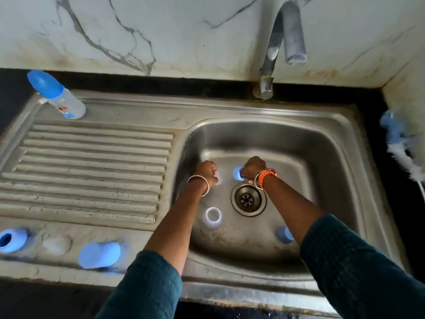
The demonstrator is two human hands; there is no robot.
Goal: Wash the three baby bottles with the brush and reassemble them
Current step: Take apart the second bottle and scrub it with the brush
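While gripped low in the sink basin (322,157): clear bottle (218,177) in curled left hand (207,172), blue collar (237,173) pinched by right hand (252,168). Second open bottle (212,217) upright beside the drain (248,199). Capped bottle (57,95) standing on the drainboard (92,166). Brush (401,148) at far right.

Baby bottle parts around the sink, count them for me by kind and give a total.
Capped bottle standing on the counter: 1
Open clear bottles: 2, left hand, basin
Blue pieces: 4, drainboard, right hand, basin
Clear teat: 1
Total: 8
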